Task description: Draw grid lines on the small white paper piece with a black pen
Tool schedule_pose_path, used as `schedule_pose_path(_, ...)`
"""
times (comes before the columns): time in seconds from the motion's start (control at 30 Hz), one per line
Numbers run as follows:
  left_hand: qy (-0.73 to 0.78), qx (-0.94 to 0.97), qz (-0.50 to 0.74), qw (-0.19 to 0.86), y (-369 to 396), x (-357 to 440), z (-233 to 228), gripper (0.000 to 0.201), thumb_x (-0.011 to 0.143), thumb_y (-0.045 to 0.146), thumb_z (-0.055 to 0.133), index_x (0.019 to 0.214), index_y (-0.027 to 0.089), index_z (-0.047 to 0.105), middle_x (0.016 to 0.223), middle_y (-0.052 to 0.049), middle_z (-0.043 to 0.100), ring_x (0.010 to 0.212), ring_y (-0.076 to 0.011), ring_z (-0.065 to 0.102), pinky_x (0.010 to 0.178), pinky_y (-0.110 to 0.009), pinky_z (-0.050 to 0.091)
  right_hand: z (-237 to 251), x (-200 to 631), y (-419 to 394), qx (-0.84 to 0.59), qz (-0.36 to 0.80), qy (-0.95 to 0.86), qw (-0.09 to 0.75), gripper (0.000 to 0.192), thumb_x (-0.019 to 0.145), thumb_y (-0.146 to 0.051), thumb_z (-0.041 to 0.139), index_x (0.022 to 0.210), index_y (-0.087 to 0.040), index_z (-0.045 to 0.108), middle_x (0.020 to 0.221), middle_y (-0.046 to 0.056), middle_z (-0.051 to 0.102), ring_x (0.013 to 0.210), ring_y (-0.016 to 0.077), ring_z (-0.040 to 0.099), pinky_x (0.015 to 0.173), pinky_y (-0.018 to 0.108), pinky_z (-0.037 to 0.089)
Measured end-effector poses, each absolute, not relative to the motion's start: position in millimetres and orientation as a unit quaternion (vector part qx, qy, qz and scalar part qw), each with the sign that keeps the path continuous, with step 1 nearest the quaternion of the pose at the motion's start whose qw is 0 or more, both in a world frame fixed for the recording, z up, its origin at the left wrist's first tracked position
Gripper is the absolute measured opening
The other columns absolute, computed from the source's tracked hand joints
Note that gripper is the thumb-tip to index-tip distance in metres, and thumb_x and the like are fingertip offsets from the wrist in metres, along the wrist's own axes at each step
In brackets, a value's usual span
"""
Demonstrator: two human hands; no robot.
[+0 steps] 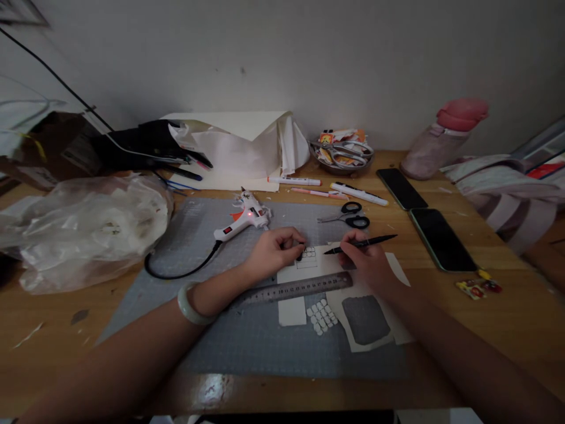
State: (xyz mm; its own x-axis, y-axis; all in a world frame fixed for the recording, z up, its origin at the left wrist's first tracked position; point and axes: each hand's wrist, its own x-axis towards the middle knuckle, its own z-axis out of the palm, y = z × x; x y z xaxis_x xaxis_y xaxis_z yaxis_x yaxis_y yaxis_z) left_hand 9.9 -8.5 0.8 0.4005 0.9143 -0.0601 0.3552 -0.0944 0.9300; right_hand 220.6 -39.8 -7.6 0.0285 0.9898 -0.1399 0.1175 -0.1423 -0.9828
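Observation:
My right hand (pixel 364 256) grips a black pen (pixel 379 240), its tip pointing left over a white paper (pixel 286 272). Between the fingertips of my left hand (pixel 278 250) is a small black piece (pixel 301 255), perhaps the pen's cap; the fingers partly hide it. Beside those fingertips, rounded cells and a box are drawn on the paper. A steel ruler (pixel 304 287) lies across the paper's lower part. Below it are a cut-out sheet of rounded white cells (pixel 322 317), a small white paper piece (pixel 292 312) and a paper with a large hole (pixel 371 346).
A grey cutting mat (pixel 189 335) lies under the work. Near it are a lit glue gun (pixel 242 221), black-handled scissors (pixel 353 217), markers (pixel 359 193), two phones (pixel 442 238) and a pink-lidded bottle (pixel 435 147). A plastic bag (pixel 97 224) sits left; a bowl (pixel 342 166) stands behind.

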Motion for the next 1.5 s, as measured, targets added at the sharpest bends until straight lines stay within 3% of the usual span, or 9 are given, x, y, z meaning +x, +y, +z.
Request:
schedule_pose_path(0.3, 0.464, 0.694, 0.282, 0.472, -9, 10, 0, 0.01, 0.074, 0.025, 0.057, 0.074, 0.018, 0.064, 0.048, 0.008, 0.036, 0.047, -0.0091, 0.032, 0.048, -0.021, 0.023, -9, 221, -40, -0.563, 0.497, -0.491, 0.442, 0.025, 0.068, -0.041, 0.066, 0.068, -0.022, 0.05, 0.052, -0.006, 0.051, 0.049, 0.0108, 0.051, 0.049, 0.023, 0.044)
schedule_pose_path(0.57, 0.447, 0.682, 0.283, 0.506, -9, 10, 0, 0.01, 0.07, 0.025, 0.059, 0.063, 0.02, 0.055, 0.049, 0.008, 0.037, 0.048, -0.0088, 0.032, 0.047, -0.021, 0.023, -9, 221, -40, -0.56, 0.501, -0.498, 0.434, 0.024, 0.068, -0.041, 0.065, 0.068, -0.022, 0.049, 0.052, -0.006, 0.051, 0.049, 0.0115, 0.051, 0.048, 0.023, 0.043)
schedule_pose_path(1.1, 0.426, 0.668, 0.265, 0.55, -8, 9, 3, 0.009, 0.072, 0.025, 0.058, 0.065, 0.019, 0.055, 0.051, 0.008, 0.039, 0.05, -0.0088, 0.034, 0.048, -0.02, 0.024, -14, 223, -40, -0.553, 0.486, -0.518, 0.436, 0.023, 0.073, -0.039, 0.063, 0.07, -0.022, 0.048, 0.054, -0.005, 0.051, 0.05, 0.0121, 0.052, 0.05, 0.024, 0.043)
schedule_pose_path(1.33, 0.41, 0.68, 0.235, 0.561, -5, 7, 8, 0.011, 0.075, 0.027, 0.058, 0.07, 0.017, 0.057, 0.054, 0.008, 0.043, 0.052, -0.0082, 0.037, 0.05, -0.019, 0.027, -17, 222, -52, -0.5, 0.286, -0.722, 0.383, 0.008, 0.085, -0.024, 0.053, 0.078, -0.021, 0.054, 0.069, -0.001, 0.059, 0.064, 0.013, 0.056, 0.061, 0.024, 0.043)
schedule_pose_path(1.5, 0.386, 0.679, 0.24, 0.576, -4, 6, 5, 0.013, 0.073, 0.027, 0.06, 0.068, 0.017, 0.055, 0.054, 0.008, 0.043, 0.052, -0.008, 0.036, 0.05, -0.019, 0.027, -9, 207, -63, -0.396, 0.19, -0.836, 0.329, 0.007, 0.087, -0.02, 0.05, 0.083, -0.02, 0.055, 0.071, 0.0, 0.063, 0.064, 0.0133, 0.057, 0.059, 0.024, 0.042)
